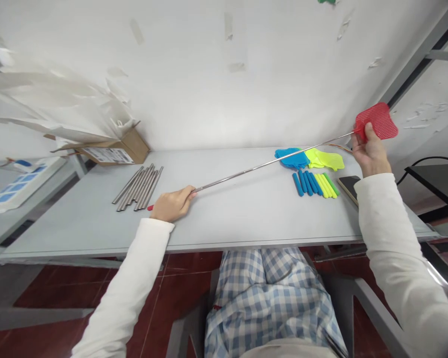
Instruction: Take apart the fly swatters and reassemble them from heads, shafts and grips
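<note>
A telescopic fly swatter point(246, 170) stretches across the table, its thin metal rod drawn out long. My left hand point(172, 203) is closed around the handle end, and a red tip pokes out behind the fist. At the far right, my right hand point(371, 151) grips the red mesh swatter head point(378, 121) near its neck, thumb on the front. Beneath the rod lie blue swatter heads point(293, 158) and yellow swatter heads point(325, 159). Nearer to me is a row of blue, yellow and green grip sleeves point(315, 184). Several metal tubes point(139, 189) lie left of my left hand.
An opened cardboard box point(115, 149) with white wrapping stands at the back left. A phone point(349, 188) lies by my right forearm. The grey table point(246, 223) meets a white wall behind. A parts tray point(24, 181) sits beyond the left edge.
</note>
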